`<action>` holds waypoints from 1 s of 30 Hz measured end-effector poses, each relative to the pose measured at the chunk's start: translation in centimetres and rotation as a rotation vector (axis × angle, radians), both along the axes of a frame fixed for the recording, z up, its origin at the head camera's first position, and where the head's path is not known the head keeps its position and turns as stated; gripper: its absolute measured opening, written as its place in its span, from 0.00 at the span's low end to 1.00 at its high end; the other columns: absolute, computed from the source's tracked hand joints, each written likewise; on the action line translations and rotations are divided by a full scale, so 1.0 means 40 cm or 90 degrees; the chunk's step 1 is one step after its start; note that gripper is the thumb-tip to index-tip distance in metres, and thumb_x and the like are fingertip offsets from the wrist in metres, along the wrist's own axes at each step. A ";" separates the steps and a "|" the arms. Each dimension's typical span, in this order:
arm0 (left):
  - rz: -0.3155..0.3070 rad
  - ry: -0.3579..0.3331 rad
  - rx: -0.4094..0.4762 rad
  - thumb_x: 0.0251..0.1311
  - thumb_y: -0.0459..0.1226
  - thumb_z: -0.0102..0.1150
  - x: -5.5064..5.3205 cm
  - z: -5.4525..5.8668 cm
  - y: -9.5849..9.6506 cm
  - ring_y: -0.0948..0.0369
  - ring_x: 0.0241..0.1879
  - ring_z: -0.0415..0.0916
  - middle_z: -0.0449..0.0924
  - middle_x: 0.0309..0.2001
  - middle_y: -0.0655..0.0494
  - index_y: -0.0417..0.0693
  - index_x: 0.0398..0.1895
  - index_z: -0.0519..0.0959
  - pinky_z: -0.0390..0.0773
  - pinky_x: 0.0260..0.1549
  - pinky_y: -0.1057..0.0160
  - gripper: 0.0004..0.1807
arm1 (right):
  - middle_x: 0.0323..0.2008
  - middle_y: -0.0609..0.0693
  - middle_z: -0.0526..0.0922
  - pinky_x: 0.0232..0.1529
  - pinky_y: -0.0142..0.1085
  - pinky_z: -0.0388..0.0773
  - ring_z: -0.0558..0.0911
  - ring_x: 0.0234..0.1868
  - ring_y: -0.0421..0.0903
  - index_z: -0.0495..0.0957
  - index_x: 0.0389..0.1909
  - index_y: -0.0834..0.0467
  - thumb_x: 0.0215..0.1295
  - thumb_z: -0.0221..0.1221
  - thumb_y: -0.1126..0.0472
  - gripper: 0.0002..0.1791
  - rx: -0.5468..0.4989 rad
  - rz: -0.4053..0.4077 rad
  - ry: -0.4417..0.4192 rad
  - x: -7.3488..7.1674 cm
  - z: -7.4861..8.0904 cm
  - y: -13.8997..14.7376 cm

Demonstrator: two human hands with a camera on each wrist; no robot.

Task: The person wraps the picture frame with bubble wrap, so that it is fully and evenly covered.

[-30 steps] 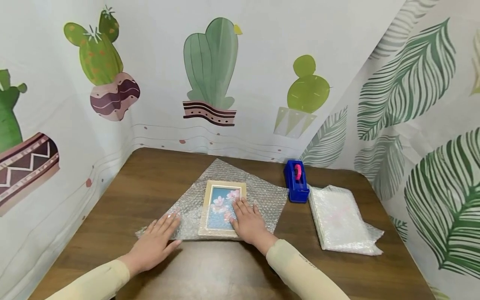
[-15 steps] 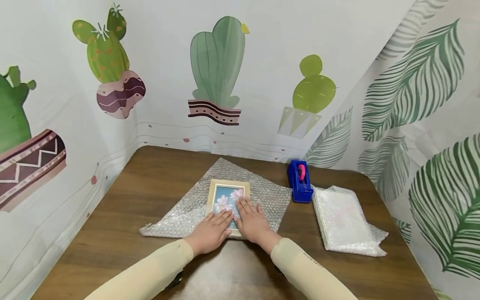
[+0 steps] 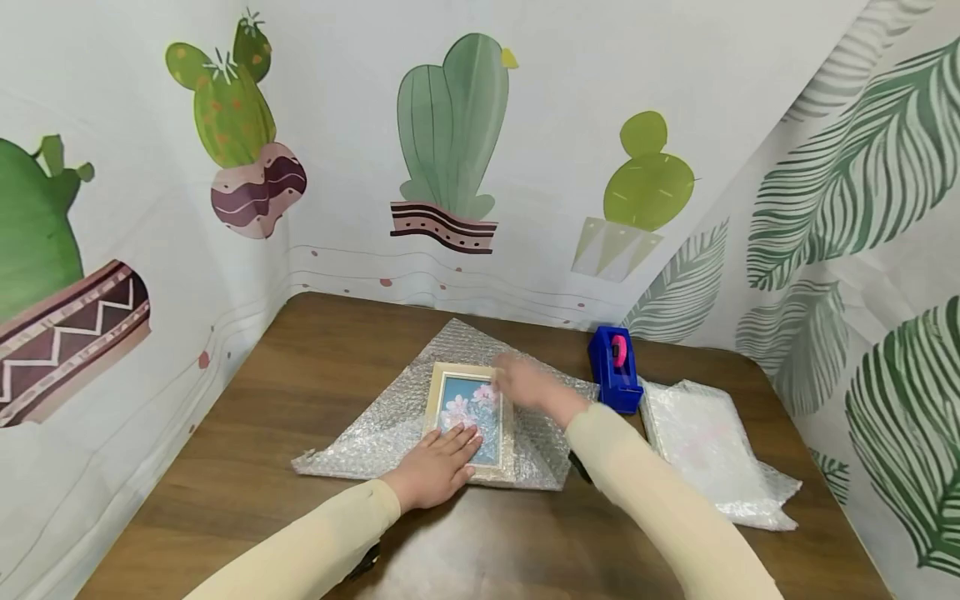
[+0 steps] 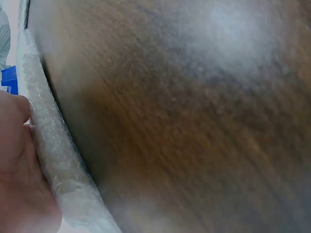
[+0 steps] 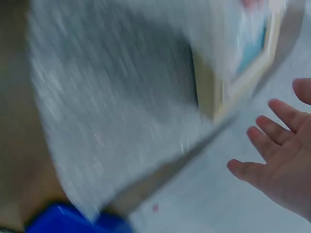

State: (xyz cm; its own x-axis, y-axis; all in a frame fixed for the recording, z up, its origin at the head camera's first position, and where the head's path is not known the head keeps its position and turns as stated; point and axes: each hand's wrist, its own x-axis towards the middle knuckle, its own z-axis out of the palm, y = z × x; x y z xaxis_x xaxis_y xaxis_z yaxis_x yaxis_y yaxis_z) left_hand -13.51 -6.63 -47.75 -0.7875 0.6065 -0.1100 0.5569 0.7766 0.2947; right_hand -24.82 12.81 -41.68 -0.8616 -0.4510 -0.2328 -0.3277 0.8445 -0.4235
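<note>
On the table lies a picture frame with pink flowers on blue. It sits on a sheet of bubble wrap, whose near part is folded up over the frame's lower portion. My left hand rests flat on that wrapped portion, fingers straight. In the left wrist view this hand is beside the wrap's folded edge. My right hand, blurred, is over the frame's upper right corner in the head view. In the right wrist view the right hand has its fingers spread and holds nothing.
A blue tape dispenser with a pink core stands at the wrap's right corner. To its right lies a flat package in bubble wrap. A patterned cloth hangs behind the brown wooden table.
My left hand moved from the wrap's left corner onto the frame's lower part. My right hand, earlier flat on the frame, has lifted away and shifted up and right.
</note>
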 end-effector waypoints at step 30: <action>0.013 -0.016 -0.014 0.76 0.47 0.38 0.001 0.002 0.006 0.52 0.77 0.54 0.57 0.77 0.50 0.47 0.75 0.61 0.55 0.76 0.45 0.29 | 0.62 0.59 0.74 0.59 0.52 0.75 0.73 0.63 0.57 0.73 0.62 0.58 0.70 0.59 0.50 0.25 -0.085 -0.158 -0.022 -0.126 -0.096 0.006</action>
State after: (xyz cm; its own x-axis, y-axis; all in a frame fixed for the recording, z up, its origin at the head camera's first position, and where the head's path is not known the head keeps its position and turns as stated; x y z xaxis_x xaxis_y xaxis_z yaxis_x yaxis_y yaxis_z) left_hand -13.47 -6.40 -47.65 -0.7961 0.5881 -0.1427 0.5341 0.7937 0.2912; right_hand -29.87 13.04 -45.50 -0.9421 -0.2558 -0.2168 -0.1013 0.8334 -0.5432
